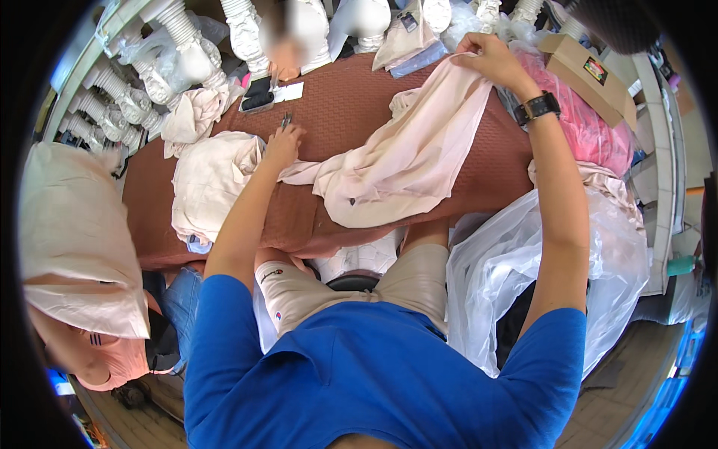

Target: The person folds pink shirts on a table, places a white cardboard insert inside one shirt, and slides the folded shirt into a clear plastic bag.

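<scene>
Holding up a pale pink cloth (407, 161), apparently mid-inspection | right hand (486, 61): grip was pinched on its upper corner | left hand (286, 142): grip was closed round apparent snips (285, 120) | cloth sloped onto the brown-covered surface (336, 97) | next move seemed to need spreading, blades clear

Pale pink cloth (407, 168), creased, one corner lifted, draped across brown table cover (336, 101), small dark snips (286, 120) to its left

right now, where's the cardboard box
In the head view it's at upper right: the cardboard box sits next to the pink plastic-wrapped bundle, to the right of the person's right hand.
</scene>
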Motion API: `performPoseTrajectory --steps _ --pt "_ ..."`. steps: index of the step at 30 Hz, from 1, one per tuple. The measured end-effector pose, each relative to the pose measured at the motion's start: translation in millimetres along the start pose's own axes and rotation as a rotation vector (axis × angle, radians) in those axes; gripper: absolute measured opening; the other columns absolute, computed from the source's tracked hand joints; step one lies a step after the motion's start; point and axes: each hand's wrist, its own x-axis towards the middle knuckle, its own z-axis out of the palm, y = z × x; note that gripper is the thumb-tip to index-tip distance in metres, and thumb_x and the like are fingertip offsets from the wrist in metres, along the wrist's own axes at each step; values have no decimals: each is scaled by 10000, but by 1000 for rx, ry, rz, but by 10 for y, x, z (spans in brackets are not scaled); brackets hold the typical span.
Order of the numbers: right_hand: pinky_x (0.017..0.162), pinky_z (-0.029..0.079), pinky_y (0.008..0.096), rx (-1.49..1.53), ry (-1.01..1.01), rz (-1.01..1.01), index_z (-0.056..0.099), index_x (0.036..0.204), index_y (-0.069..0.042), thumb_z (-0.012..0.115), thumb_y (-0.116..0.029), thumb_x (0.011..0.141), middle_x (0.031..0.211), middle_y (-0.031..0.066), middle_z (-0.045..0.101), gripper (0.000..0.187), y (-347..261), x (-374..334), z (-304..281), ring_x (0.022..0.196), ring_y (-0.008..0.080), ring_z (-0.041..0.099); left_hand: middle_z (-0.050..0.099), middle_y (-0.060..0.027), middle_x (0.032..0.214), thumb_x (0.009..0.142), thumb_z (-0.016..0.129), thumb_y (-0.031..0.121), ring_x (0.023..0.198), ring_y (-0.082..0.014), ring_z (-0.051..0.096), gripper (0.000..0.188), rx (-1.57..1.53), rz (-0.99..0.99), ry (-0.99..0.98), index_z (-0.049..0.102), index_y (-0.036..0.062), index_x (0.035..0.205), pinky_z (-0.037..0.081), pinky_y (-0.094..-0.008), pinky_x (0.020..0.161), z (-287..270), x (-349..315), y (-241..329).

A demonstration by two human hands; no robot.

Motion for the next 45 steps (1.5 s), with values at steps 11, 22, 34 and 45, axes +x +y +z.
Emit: performPoseTrajectory --steps 11,22,34,45 --pt "518 401 309 121 161 203 571 928 -59 698 -347 907 679 13 553 316 -397 110 153 615 95 497 611 -146 1176 913 665 335 1049 -296 603 436 -416 -145 192 576 58 1238 484 -420 902 -483 670 612" --pt "730 481 236 635 -528 195 544 1176 -72 740 -49 756 909 16 625 464 -816 245 47 832 83 581 653 -17 974 951 651 268 905 -102 604 263 -1380 -245 -153 612 53 1097 486 -271 803 -1222 855 1522" --pt "714 491 307 -246 130 -231 704 921 -42 702 -80 646 771 97 616 278 -1135 378 -579 727 205 592 694 -221 1037 687 789 238 1007 -372 666 476 -108 -359 -19 689 -5 1084 520 -453 891 -394 -111 667" --pt "734 567 381 -1 528 488 668 1082 -63 653 -268 848 989 126 694 312 659 339 -1102 876 291 690 668 -78 803 951 539 179 647 -146 633 253 -681 -552 -75 640 -15 1079 560 -252 608 -3328 317 170"
